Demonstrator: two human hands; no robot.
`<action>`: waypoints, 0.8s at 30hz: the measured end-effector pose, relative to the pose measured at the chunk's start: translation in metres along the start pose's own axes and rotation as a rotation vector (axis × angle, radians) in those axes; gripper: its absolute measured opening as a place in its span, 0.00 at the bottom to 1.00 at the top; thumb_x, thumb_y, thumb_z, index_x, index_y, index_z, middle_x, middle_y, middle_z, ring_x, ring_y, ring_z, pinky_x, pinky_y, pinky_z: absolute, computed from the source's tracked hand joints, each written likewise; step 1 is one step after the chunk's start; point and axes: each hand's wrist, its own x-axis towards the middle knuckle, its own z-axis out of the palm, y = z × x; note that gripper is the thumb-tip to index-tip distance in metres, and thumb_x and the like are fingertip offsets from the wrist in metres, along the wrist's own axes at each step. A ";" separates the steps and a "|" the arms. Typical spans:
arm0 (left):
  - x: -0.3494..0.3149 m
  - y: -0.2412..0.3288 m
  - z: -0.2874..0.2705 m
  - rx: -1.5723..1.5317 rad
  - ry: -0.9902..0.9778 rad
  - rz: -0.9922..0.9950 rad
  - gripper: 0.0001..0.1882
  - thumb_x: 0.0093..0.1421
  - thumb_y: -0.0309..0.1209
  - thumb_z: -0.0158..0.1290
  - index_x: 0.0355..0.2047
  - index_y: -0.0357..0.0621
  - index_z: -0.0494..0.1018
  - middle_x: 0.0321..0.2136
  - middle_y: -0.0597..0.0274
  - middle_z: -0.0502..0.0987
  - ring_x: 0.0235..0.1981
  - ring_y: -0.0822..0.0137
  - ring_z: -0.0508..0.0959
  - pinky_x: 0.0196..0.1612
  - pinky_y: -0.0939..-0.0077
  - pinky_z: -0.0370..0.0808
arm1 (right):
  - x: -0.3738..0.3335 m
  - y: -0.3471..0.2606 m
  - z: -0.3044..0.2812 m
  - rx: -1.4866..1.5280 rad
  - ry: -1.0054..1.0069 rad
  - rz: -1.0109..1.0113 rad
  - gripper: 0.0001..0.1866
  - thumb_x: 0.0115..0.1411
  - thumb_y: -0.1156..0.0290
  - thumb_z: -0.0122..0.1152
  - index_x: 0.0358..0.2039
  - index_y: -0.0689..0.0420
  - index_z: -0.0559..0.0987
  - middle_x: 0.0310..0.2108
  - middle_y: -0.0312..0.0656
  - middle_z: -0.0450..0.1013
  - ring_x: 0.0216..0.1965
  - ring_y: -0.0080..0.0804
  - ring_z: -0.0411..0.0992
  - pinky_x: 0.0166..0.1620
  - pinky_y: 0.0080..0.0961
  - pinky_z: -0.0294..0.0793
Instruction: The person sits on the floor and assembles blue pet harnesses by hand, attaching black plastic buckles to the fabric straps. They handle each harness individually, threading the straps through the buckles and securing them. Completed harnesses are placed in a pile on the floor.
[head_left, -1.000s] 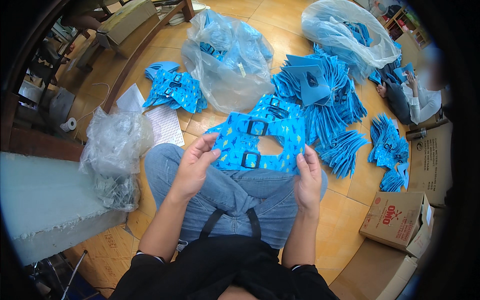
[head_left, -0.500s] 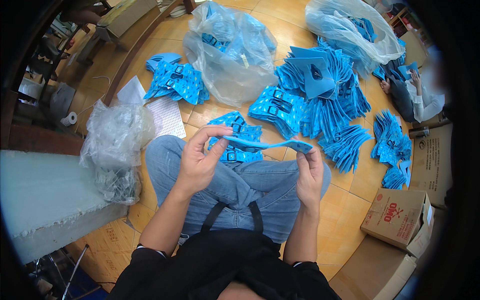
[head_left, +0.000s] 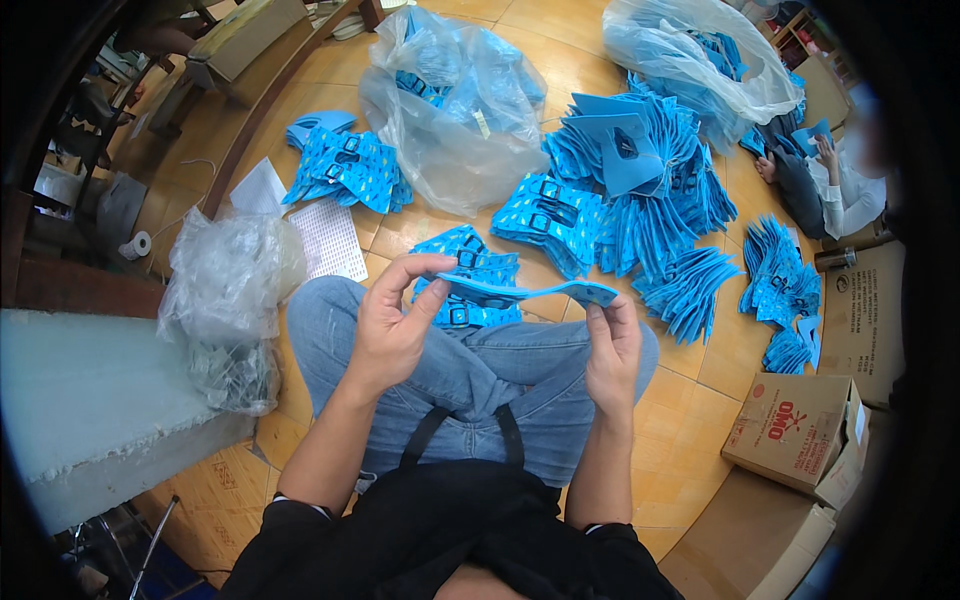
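Note:
Between my two hands stretches a thin blue patterned foam-like piece [head_left: 520, 292], seen nearly edge-on above my crossed legs. My left hand [head_left: 395, 325] pinches its left end between thumb and fingers. Its right end is gripped by my right hand [head_left: 613, 350], thumb on the near side. Just beyond it on the floor lie blue printed pieces with black buckles [head_left: 462, 252], partly covered by the held piece. A neat stack of similar buckled pieces [head_left: 550, 222] sits farther right, beside a big fanned heap of blue pieces [head_left: 640, 150].
Clear plastic bags of blue pieces [head_left: 455, 120] [head_left: 700, 60] stand at the back. Another blue stack [head_left: 345, 170] and a printed sheet [head_left: 332, 240] lie left, near crumpled plastic [head_left: 235, 270]. Cardboard boxes [head_left: 795, 435] line the right; another person [head_left: 840, 190] sits at far right.
The view has shifted very slightly. Both hands keep the blue piece stretched between them in nearly the same place.

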 end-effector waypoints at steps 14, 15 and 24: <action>-0.002 -0.001 -0.003 -0.242 -0.060 -0.221 0.14 0.64 0.28 0.50 0.49 0.41 0.65 0.40 0.56 0.76 0.41 0.67 0.77 0.46 0.70 0.74 | 0.002 -0.012 -0.002 0.217 0.061 0.244 0.17 0.67 0.70 0.47 0.53 0.64 0.67 0.39 0.42 0.74 0.35 0.25 0.74 0.31 0.15 0.73; 0.000 0.000 -0.005 -0.281 -0.072 -0.271 0.13 0.65 0.29 0.49 0.48 0.40 0.67 0.39 0.55 0.77 0.41 0.66 0.78 0.46 0.69 0.74 | 0.003 -0.012 -0.005 0.288 0.013 0.294 0.18 0.68 0.67 0.47 0.54 0.64 0.66 0.40 0.43 0.74 0.35 0.27 0.74 0.29 0.15 0.74; 0.003 0.002 -0.006 -0.425 0.026 -0.194 0.14 0.67 0.30 0.45 0.50 0.36 0.69 0.42 0.50 0.78 0.44 0.63 0.79 0.48 0.69 0.74 | 0.001 -0.015 -0.008 0.712 -0.151 0.301 0.31 0.68 0.50 0.39 0.58 0.65 0.64 0.50 0.58 0.70 0.48 0.41 0.74 0.31 0.21 0.80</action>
